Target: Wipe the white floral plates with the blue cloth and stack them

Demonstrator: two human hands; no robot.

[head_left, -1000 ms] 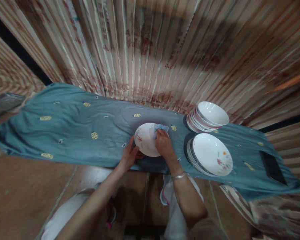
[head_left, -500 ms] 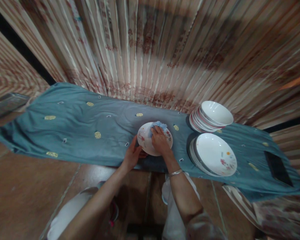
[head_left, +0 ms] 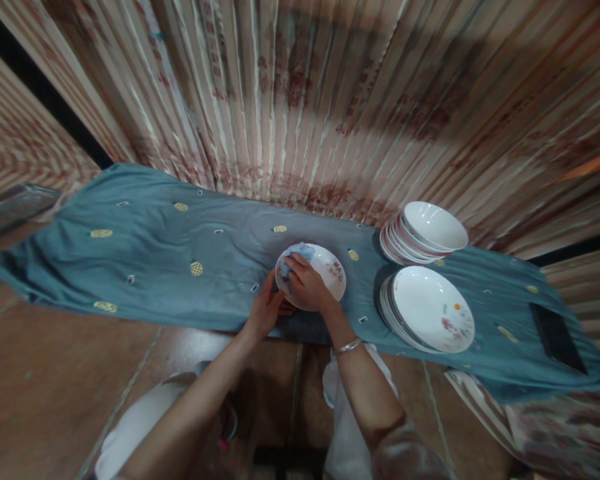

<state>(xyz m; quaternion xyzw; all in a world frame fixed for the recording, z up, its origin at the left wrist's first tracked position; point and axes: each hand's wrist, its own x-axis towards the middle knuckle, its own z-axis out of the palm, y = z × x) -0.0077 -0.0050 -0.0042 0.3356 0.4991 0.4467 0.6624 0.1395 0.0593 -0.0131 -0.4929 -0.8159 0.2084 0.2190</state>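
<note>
A white plate with a small flower print [head_left: 327, 270] lies on a teal cloth [head_left: 180, 267] spread on the floor. My right hand [head_left: 305, 285] presses a pale blue rag [head_left: 296, 255] onto the plate's left half, fingers closed on it. My left hand [head_left: 267, 312] grips the plate's near left rim. A silver bangle circles my right wrist.
Right of the plate stand two stacks: flat white plates [head_left: 430, 310] nearer me, deeper bowls [head_left: 427, 230] behind. A dark flat object [head_left: 555, 337] lies at the cloth's right end. A striped curtain [head_left: 300, 100] hangs behind. Brown floor [head_left: 55, 380] is on the left.
My right hand has swept the rag from the plate's right edge across to its left half. The left hand has stayed on the rim.
</note>
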